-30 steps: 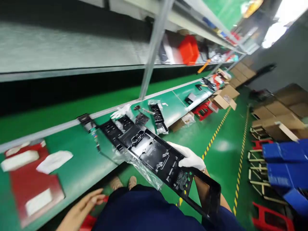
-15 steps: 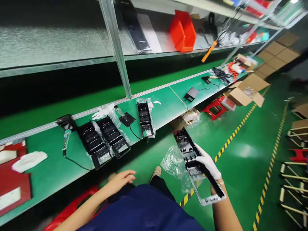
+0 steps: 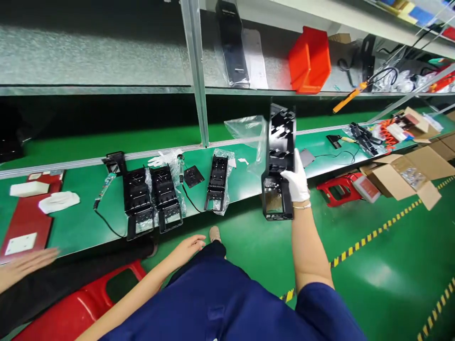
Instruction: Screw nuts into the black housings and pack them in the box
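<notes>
My right hand (image 3: 296, 181), in a white glove, grips a long black plastic frame (image 3: 278, 161) and holds it upright over the edge of the green bench (image 3: 81, 220). A clear plastic bag (image 3: 249, 135) hangs off the frame's upper end. My bare left hand (image 3: 188, 247) rests on my knee, fingers loosely stretched, holding nothing. Three similar black frames (image 3: 156, 199) in clear wrapping lie on the bench left of the held one.
Another person's hand (image 3: 24, 267) reaches in at the lower left near a red mat (image 3: 24, 222). A red stool (image 3: 81, 308) stands below. An orange bin (image 3: 308, 59) sits on the shelf. Open cardboard boxes (image 3: 405, 177) and a red stool (image 3: 337, 189) stand on the floor at right.
My right hand has lifted the black frame from low over the floor up to bench height, turning it upright. My view has swung left toward the bench. Another person's hand has appeared at lower left.
</notes>
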`<state>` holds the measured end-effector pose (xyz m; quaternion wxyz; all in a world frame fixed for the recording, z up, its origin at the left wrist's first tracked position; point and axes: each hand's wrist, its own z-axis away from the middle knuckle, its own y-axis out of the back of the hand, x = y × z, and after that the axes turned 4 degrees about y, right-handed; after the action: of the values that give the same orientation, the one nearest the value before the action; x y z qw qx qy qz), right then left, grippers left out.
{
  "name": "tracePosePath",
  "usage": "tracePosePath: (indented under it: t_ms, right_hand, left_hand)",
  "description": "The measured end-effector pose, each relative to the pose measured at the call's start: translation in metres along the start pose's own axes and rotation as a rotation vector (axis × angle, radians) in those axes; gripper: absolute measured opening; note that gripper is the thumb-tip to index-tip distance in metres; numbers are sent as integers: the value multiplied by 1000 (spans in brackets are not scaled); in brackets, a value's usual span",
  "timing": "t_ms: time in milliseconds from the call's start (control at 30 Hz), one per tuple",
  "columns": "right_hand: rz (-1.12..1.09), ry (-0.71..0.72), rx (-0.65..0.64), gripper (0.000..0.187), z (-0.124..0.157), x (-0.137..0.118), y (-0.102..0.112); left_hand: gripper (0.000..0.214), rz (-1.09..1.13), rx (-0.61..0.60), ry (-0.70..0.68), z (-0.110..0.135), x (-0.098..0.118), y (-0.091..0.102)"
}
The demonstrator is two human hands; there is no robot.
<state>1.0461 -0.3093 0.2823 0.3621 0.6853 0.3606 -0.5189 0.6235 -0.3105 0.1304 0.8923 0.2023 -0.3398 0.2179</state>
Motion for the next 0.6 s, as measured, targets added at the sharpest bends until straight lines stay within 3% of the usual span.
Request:
tracePosePath:
  t_ms: [133,267,467,600]
  right_hand:
    - [3,-284,-19,106,0,62,-39]
    - [-2,-489,-65,91,1,133,-60]
    - [-89,-610,-88,77,-4,207,-61]
    - [-147,-640,-123,88,-2,233,-59]
  left_hand:
    - [58,89,158,-102,-48,42,-5]
    - [54,132,336,-149,-103,86,1]
    - [58,117,646,38,-194,125,33]
    - [54,98,716,202,-236,133,61]
